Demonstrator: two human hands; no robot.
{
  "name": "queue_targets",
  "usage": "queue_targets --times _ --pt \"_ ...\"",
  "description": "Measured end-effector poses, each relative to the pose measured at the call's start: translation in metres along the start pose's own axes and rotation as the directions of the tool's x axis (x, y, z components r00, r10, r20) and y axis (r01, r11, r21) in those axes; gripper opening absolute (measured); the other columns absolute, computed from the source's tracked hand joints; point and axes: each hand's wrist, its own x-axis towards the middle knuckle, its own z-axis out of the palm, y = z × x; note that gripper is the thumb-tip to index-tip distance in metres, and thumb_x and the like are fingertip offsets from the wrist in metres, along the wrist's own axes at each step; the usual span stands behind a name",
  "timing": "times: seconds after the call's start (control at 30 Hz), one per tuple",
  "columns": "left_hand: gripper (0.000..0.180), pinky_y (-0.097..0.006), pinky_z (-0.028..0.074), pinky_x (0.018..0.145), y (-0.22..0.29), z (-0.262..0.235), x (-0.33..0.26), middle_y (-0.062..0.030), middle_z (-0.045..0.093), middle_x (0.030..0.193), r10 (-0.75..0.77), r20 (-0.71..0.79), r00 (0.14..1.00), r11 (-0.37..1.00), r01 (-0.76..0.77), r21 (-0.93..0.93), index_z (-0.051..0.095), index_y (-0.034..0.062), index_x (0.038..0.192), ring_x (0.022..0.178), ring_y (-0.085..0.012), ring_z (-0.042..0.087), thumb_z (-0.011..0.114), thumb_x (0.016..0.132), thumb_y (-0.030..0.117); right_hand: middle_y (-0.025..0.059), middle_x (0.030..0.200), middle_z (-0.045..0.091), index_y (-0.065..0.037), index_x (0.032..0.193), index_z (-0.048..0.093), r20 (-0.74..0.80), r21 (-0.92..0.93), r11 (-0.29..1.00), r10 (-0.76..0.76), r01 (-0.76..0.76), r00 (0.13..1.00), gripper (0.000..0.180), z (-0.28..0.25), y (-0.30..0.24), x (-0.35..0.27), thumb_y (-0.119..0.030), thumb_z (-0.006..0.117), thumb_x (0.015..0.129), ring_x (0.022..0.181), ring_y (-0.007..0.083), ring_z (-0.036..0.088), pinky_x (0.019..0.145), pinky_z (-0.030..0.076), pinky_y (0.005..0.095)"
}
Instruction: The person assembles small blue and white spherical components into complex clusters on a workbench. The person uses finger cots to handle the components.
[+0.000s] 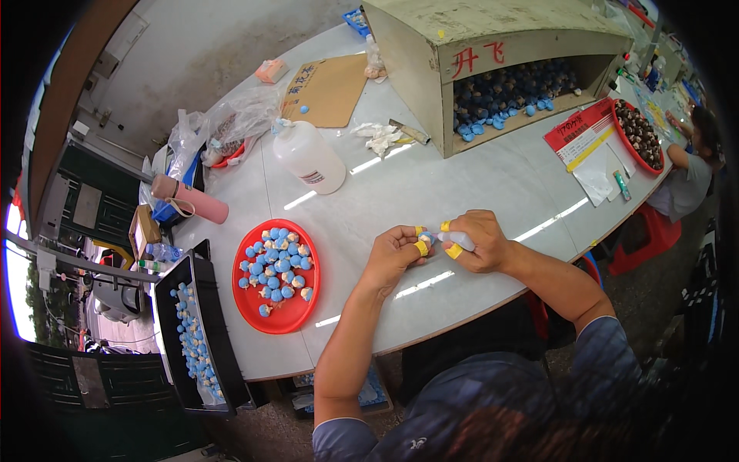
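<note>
Small white tube [460, 240] gripped in right hand [479, 241], right of the red tray [248, 304] on the desk [431, 185]; left hand [394, 252] pinches a tiny blue piece [426, 238] at the tube's tip.

The table [462, 181] is white. On it, left of the hands, a red plate [296, 312] holds blue and cream pieces [275, 263]. Left of the plate, a black tray [219, 339] carries more blue ones. Behind the plate lie a pink flask [196, 199] and a white bottle [309, 156]. Yellow tape bands the fingers [453, 250].
</note>
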Motion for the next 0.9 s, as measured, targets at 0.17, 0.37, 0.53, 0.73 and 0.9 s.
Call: queue_targets --times 0.17,0.37,0.53,0.73,0.9 --pt "0.03 -0.023 0.05 0.071 -0.0004 0.0002 -0.0003 -0.0125 0.067 0.103 -0.003 -0.005 1.0 1.0 0.003 0.0 0.057 -0.0045 0.113 0.092 -0.019 0.068 0.064 0.085 0.001 0.0107 0.072 0.065 -0.001 0.087 0.061 0.017 -0.008 1.0 0.011 -0.011 1.0 0.019 -0.0012 -0.0021 0.0004 -0.008 0.072 0.074 0.054 0.0277 0.059 0.05 0.046 0.0352" --pt "0.029 -0.022 0.053 0.071 0.0012 0.0018 -0.0012 -0.0102 0.066 0.097 -0.011 -0.019 1.0 1.0 0.01 -0.025 0.058 -0.0048 0.112 0.086 -0.0157 0.067 0.067 0.085 0.002 0.0109 0.072 0.065 0.0 0.088 0.062 0.011 -0.001 1.0 0.009 -0.009 1.0 0.02 -0.0015 -0.0017 -0.0007 -0.009 0.073 0.074 0.054 0.0281 0.059 0.05 0.045 0.0353" --pt "0.03 -0.023 0.05 0.071 -0.0017 -0.0008 -0.0005 -0.0113 0.068 0.102 0.0 0.003 1.0 1.0 0.0 -0.006 0.057 -0.0037 0.114 0.09 -0.0169 0.067 0.064 0.085 0.002 0.0109 0.072 0.064 0.0 0.088 0.062 0.016 0.005 1.0 0.018 -0.018 1.0 0.02 0.0 -0.0011 -0.0004 -0.009 0.073 0.074 0.054 0.028 0.059 0.051 0.045 0.0354" --pt "0.029 -0.023 0.051 0.072 0.0009 0.0005 -0.0011 -0.0104 0.067 0.102 -0.017 0.005 1.0 1.0 0.017 -0.001 0.058 -0.0038 0.113 0.089 -0.0157 0.066 0.063 0.085 0.002 0.0102 0.07 0.063 -0.001 0.088 0.062 0.008 0.005 1.0 0.011 -0.011 1.0 0.02 0.0004 0.0005 -0.001 -0.009 0.072 0.074 0.052 0.0269 0.057 0.05 0.044 0.0344" --pt "0.029 -0.021 0.053 0.071 0.0011 -0.0012 -0.0001 -0.0089 0.067 0.098 -0.014 -0.005 1.0 1.0 0.014 -0.019 0.058 -0.0037 0.114 0.086 -0.0141 0.067 0.066 0.087 0.004 0.0108 0.068 0.062 0.0 0.088 0.062 -0.074 0.062 0.996 0.067 -0.063 0.995 0.018 -0.0062 -0.0015 -0.0022 -0.008 0.07 0.075 0.052 0.0248 0.057 0.048 0.042 0.0332"
